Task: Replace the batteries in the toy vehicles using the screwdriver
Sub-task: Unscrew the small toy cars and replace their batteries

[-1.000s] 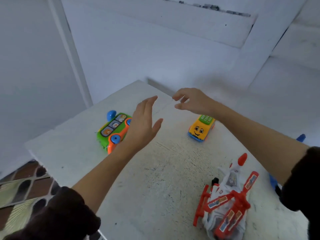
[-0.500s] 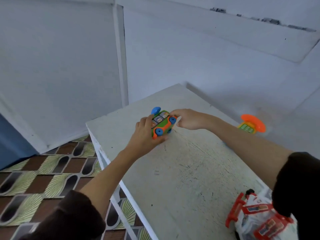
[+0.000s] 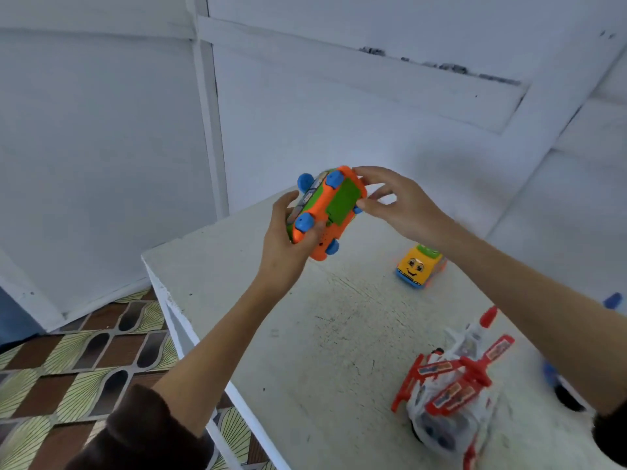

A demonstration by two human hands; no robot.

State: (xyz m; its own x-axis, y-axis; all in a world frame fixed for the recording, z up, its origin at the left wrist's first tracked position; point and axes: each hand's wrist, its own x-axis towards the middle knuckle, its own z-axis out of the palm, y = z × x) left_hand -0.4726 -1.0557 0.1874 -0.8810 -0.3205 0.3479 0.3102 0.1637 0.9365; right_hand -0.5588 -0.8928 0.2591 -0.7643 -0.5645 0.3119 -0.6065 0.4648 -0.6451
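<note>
The person held the orange-and-green plastic toy bus with blue wheels [image 3: 322, 212] in the air above the far corner of the scuffed white table [image 3: 305, 334], its underside and green battery cover turned up towards the camera. The left hand [image 3: 288, 245] gripped the nearer end, fingers wrapped round the body; the right hand [image 3: 397, 201] pinched the far end between thumb and fingertips. No screwdriver could be picked out; a blue object [image 3: 612, 300] at the right edge was too blurred to identify. The main risk seemed to be a drop: the toy hung near the table's edge over the tiled floor [image 3: 84, 351], and freeing one hand to fetch a tool would leave a single grip. The yellow smiling toy car [image 3: 419, 266] and the red-and-white toy plane [image 3: 451, 388] lay within a reaching arm's sweep.
</note>
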